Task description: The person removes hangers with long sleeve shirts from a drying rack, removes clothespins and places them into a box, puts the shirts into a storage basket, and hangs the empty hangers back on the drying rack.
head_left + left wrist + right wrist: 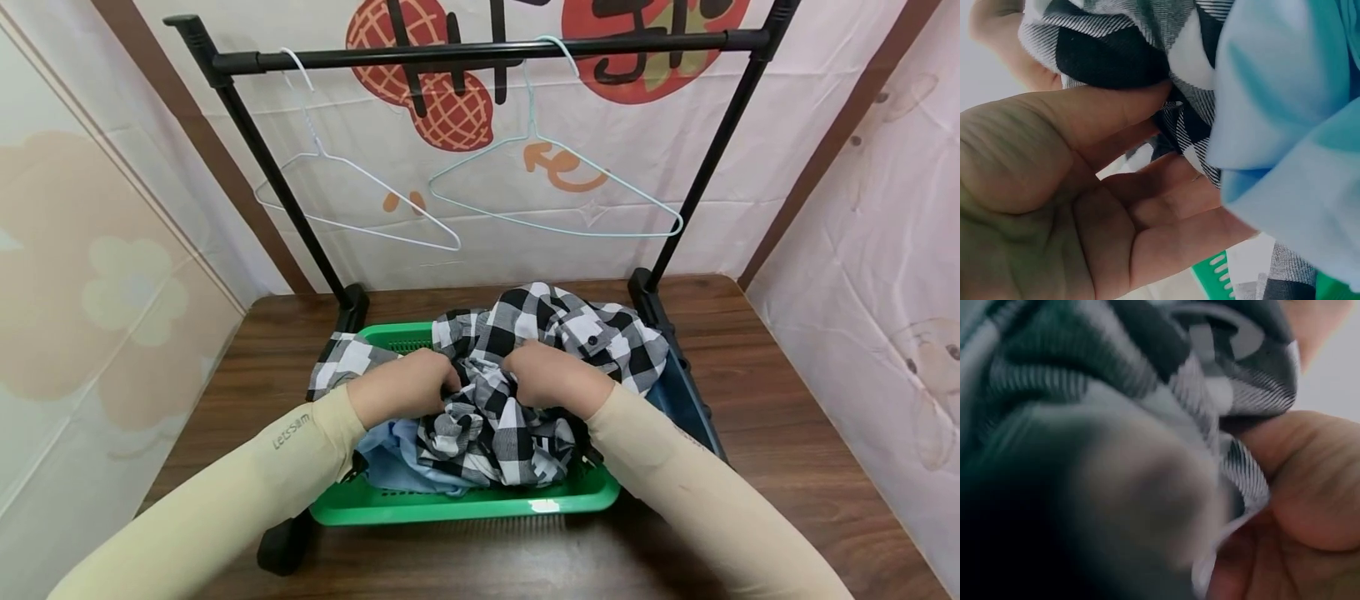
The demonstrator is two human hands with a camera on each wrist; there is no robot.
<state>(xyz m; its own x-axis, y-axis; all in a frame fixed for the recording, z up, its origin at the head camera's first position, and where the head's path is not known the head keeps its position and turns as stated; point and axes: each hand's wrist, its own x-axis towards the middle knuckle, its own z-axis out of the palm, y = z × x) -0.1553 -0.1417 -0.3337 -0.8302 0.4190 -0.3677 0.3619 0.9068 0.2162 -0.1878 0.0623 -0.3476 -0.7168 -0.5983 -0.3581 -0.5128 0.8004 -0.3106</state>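
Observation:
A black-and-white checked shirt lies crumpled in and over a green basket. My left hand pinches a fold of it between thumb and fingers, as the left wrist view shows. To the right, my right hand grips another part of the same shirt; in the right wrist view cloth bunches against the palm and some of it is blurred. Light blue cloth lies under the shirt at the basket's front left, and it hangs close to the left fingers in the left wrist view.
A black garment rack stands around the basket on a brown wooden table. From its bar hang a white hanger and a pale green hanger. A dark blue container sits at the basket's right.

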